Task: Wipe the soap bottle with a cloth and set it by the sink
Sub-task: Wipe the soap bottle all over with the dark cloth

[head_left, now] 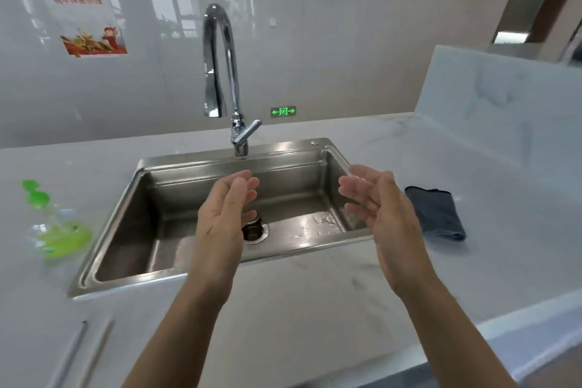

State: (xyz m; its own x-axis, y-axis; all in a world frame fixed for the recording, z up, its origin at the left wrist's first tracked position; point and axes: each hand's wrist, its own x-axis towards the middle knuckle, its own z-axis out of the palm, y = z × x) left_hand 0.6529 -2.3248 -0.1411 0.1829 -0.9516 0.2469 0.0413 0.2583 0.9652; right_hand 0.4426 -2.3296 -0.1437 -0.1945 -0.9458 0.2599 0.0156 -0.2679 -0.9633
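Head view: the soap bottle (53, 224), blurred, seems to stand upright left of the sink (220, 161), pump up. Both hands' fingers (239, 189) spread, empty. Cloth (436, 214) lies right on the marbled surface (315, 309).

Two hands show, the left hand (225, 217) and the right hand (379, 214), both empty with fingers spread. One pale worktop (315, 309) carries one steel sink (195, 167) with one drain (255, 230) and one curved tap (220, 72). On it also sit one green soap bottle (53, 227) and one dark folded cloth (436, 213), and one poster (85, 9) hangs on the wall.
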